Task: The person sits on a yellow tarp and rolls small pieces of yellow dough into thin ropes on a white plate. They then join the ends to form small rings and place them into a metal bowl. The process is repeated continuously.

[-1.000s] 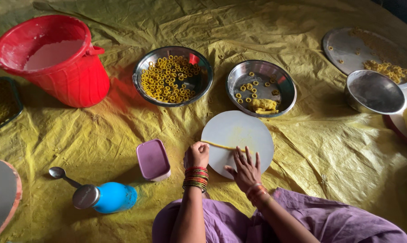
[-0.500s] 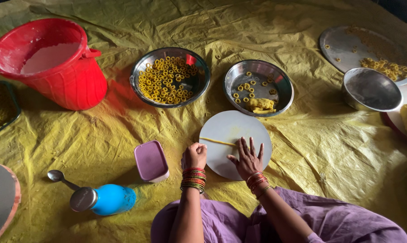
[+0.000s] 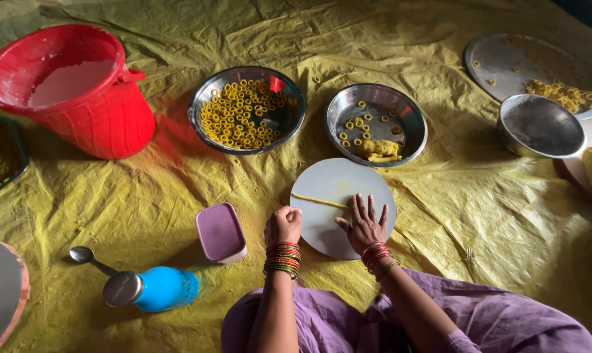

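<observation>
Since the earlier frame the right hand (image 3: pixel 363 223) is sliding back toward the body, flat and fingers spread, rolling the thin yellow dough rope (image 3: pixel 319 201) across the round white board (image 3: pixel 338 184). The left hand (image 3: pixel 283 224) is curling loosely, gripping nothing visible. Even, light pressure is keeping it uniform. The rope's right end is hiding beneath the fingers.

Thin yellow dough strand (image 3: pixel 320 201), rolled long, lying nearly flat across round white board (image 3: pixel 338 183), running nine to three o'clock, right end under spread fingers (image 3: pixel 365 208).
</observation>
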